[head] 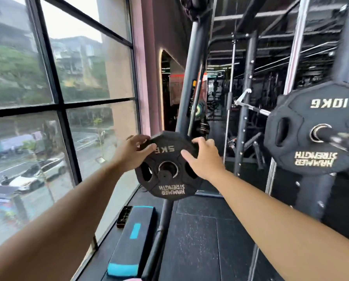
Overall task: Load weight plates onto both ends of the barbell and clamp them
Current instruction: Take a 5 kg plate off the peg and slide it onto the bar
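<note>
A small black 5 kg weight plate [168, 169] hangs on a peg of a slanted rack post at mid-frame. My left hand [133, 151] grips its upper left rim, fingers curled over the edge. My right hand [203, 157] grips its upper right rim the same way. To the right, a black 10 kg plate [309, 147] sits on the barbell sleeve [331, 136], whose end points toward me and is blurred. No clamp is visible on the sleeve.
A large window [58, 102] fills the left side. A black and blue step platform [133, 238] and a small black block [124, 216] lie on the floor below the plate. The slanted rack post [191, 82] and rack uprights [247, 98] stand behind.
</note>
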